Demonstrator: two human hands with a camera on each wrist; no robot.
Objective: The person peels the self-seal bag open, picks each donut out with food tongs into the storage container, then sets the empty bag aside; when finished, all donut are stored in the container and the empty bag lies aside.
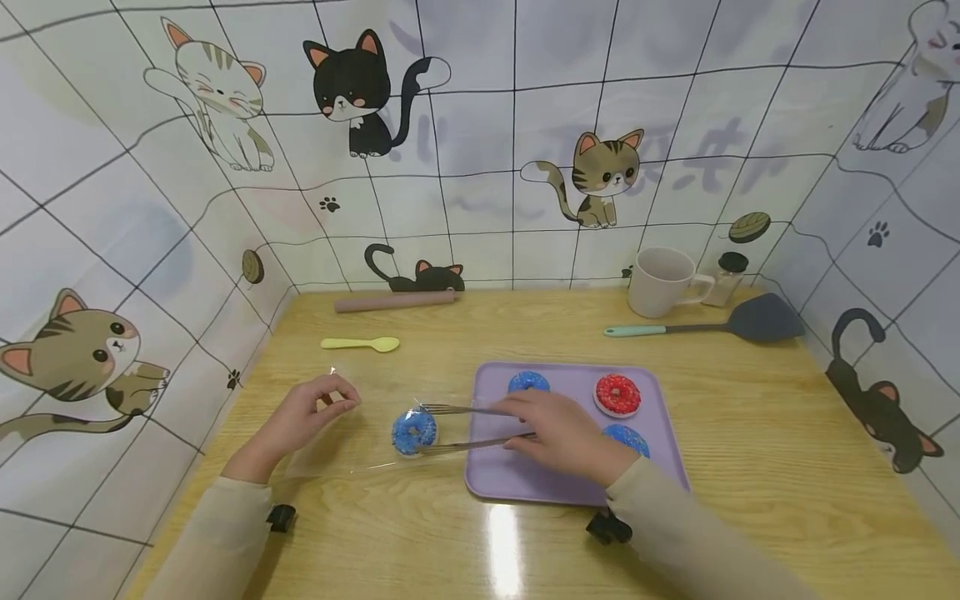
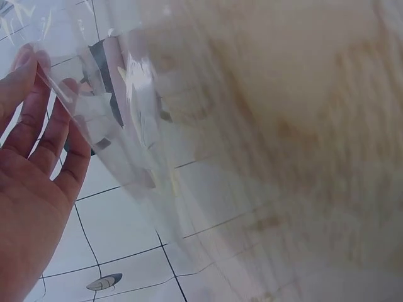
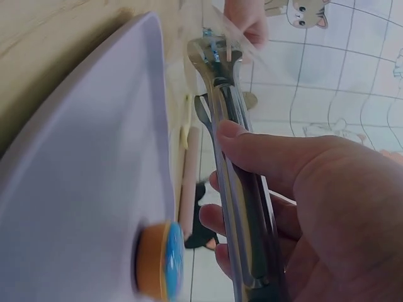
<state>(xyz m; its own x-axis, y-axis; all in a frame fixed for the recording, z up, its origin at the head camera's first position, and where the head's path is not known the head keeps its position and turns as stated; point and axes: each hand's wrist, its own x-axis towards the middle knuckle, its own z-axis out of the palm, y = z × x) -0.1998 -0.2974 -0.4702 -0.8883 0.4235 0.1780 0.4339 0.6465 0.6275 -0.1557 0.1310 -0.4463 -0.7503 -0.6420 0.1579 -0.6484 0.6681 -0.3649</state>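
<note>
Right hand [image 1: 558,435] clamps steel tongs [image 1: 468,427] on glazed blue donut [image 1: 413,431]; left hand [image 1: 307,414] pinches clear film [image 2: 145,126].

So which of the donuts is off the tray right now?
The blue donut gripped in the tongs, left of the purple tray. The red one and two other blue ones sit on the tray.

Blue donut [image 1: 627,439] half hidden behind right hand [image 1: 558,433]; clear bag [image 2: 208,151] blurred in left wrist view
</note>
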